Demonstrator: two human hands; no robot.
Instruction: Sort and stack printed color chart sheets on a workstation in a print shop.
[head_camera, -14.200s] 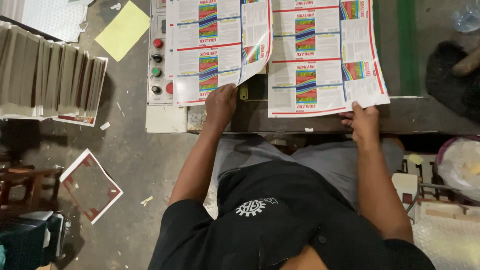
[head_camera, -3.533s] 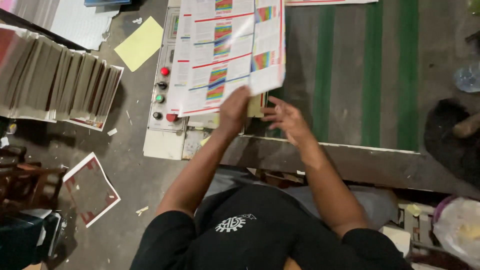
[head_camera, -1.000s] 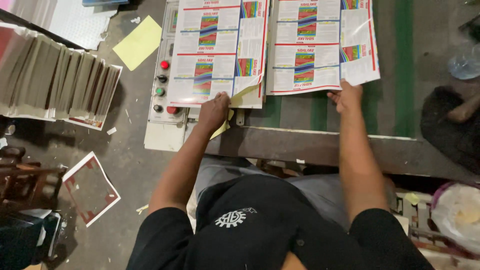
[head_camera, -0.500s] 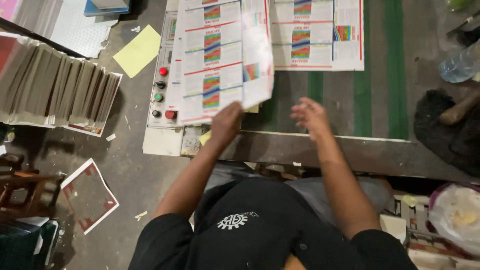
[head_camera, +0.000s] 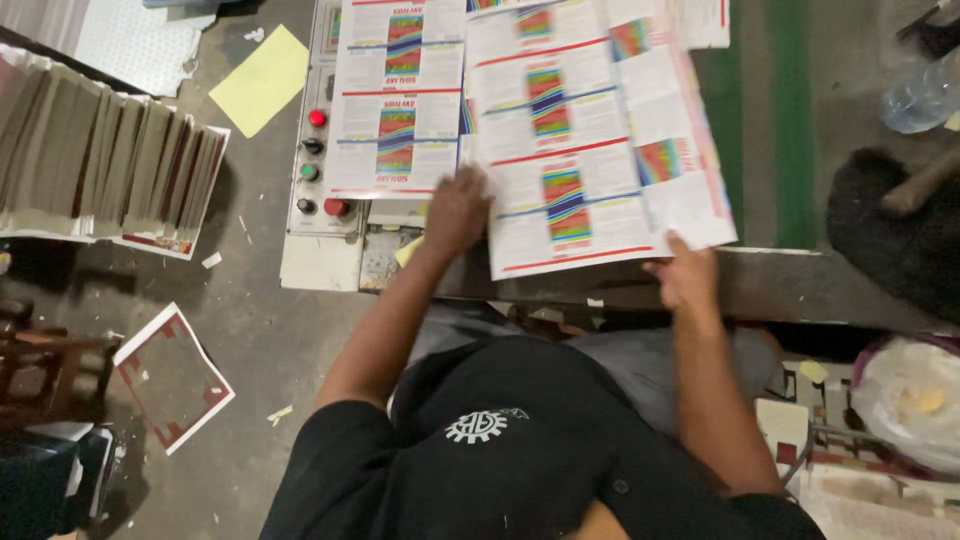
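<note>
While the left hand (head_camera: 457, 208) presses flat, fingers spread, on the near left edge of the top sheet (head_camera: 590, 150), the right hand (head_camera: 685, 275) pinches its near right corner; the sheet lies skewed on the table (head_camera: 800, 285), overlapping a second sheet (head_camera: 400, 100) just beside the button panel (head_camera: 312, 175); a card stack (head_camera: 100, 160) sits on the floor.

The printed sheet (head_camera: 590, 150) covers most of the tabletop (head_camera: 840, 285) in front of the person. Bare green surface lies open to its right, up to the plastic bottle (head_camera: 925, 95). On the left, a second sheet (head_camera: 400, 100) overlaps the button panel (head_camera: 312, 190); its raised buttons stand beside the left hand (head_camera: 455, 210). The right hand (head_camera: 688, 278) sits at the free front edge.
</note>
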